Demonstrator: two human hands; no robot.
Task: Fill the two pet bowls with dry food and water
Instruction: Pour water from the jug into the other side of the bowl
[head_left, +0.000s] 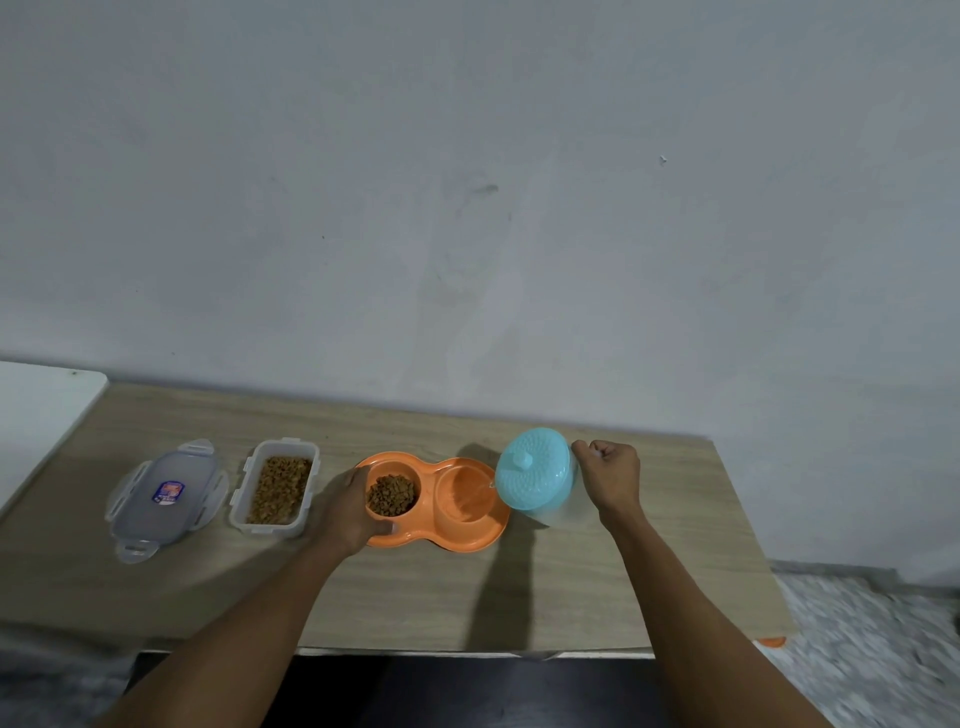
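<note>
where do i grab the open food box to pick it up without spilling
Take the food box by its two long walls near the middle, coming from above with the thumb on one wall and fingers on the other. It is narrow, stands upright and open, and holds kibble, so a level, centred grip should keep it from tipping.

a scuffed, pale grey painted wall (467, 182) rises behind the light wood-grain table (519, 587). a white flat surface (36, 415) sits at its left; speckled grey floor (857, 623) shows at right.
</note>
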